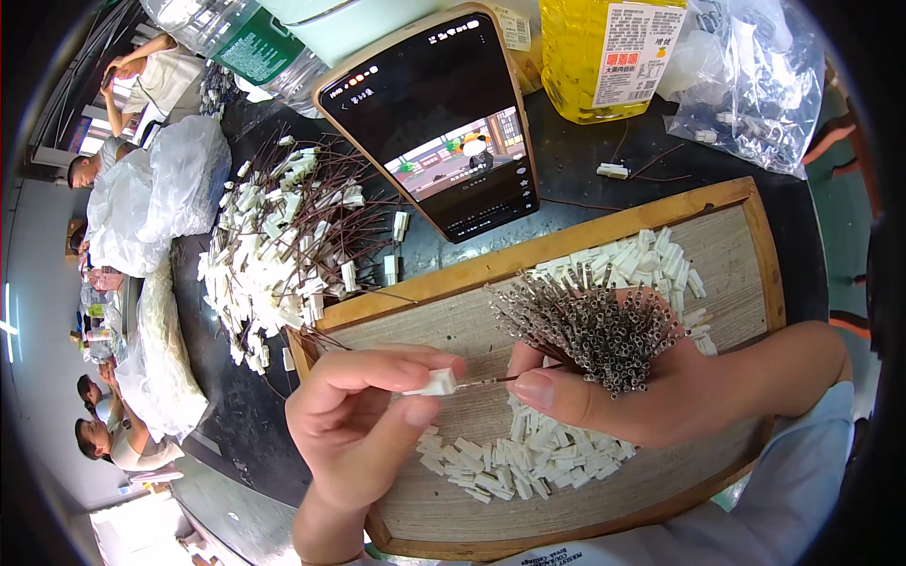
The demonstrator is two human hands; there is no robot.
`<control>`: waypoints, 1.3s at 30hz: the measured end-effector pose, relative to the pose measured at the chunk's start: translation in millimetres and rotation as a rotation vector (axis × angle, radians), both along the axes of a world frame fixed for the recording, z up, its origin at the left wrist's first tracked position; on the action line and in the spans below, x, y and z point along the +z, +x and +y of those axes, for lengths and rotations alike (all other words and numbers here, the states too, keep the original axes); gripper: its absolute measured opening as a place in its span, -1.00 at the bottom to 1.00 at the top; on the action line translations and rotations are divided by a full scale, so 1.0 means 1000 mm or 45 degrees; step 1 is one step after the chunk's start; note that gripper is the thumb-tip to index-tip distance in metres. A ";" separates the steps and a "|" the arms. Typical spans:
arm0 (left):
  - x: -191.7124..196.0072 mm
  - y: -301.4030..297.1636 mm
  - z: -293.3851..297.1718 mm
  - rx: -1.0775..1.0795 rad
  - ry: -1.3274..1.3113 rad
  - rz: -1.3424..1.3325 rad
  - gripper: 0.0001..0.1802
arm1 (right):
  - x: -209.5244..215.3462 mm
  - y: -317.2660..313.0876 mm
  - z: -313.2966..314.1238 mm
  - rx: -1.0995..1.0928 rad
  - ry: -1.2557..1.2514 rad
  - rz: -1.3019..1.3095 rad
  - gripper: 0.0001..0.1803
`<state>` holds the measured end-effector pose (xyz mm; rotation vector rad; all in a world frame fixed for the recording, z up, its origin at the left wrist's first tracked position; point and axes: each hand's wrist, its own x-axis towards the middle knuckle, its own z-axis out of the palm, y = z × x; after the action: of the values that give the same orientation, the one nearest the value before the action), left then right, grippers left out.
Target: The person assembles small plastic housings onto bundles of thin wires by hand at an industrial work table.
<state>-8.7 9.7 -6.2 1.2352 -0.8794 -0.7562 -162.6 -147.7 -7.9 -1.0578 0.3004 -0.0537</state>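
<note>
Between thumb and index finger, my left hand (354, 424) pinches a small white connector housing (434, 382). My right hand (651, 401) is closed round a thick bundle of brown wires with metal crimp terminals (604, 330). One wire (486, 381) sticks out from the right thumb, its metal end at the white housing; how deep it sits inside cannot be made out. Below both hands is a wood-framed tray (406, 514) with loose white housings (524, 462) near its front and more (628, 259) behind the bundle.
A heap of white connectors with brown wires (283, 245) lies left of the tray. Behind the tray a phone (444, 123) stands upright, with a plastic bottle (255, 42), a yellow-filled container (585, 90) and a clear bag (755, 94). Plastic bags (156, 189) and people (132, 443) are at left.
</note>
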 end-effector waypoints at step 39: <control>0.001 -0.015 -0.031 -0.527 0.603 -1.639 -0.48 | 0.012 -0.001 0.004 -0.341 0.266 -0.003 -0.91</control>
<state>-23.6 -21.6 -5.1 2.0224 -2.1285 -0.4164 -163.3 -143.2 3.7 -0.8056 0.4347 -0.2586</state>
